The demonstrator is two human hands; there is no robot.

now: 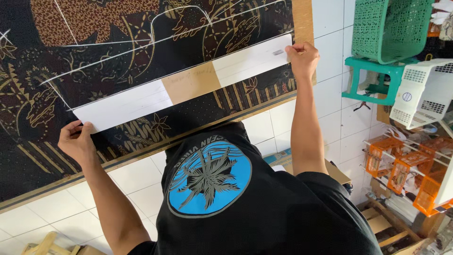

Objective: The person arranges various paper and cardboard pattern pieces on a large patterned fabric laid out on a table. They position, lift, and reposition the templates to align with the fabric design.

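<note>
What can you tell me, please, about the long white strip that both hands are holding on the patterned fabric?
The long strip looks like stiff paper or card: white at both ends with a tan, cardboard-coloured section in the middle and a small dark mark near one end. It lies flat and slanted across the dark brown and black patterned fabric, along white chalk-like lines drawn there. The left hand pinches one end and the right hand pinches the other, pressing it to the cloth.
</note>
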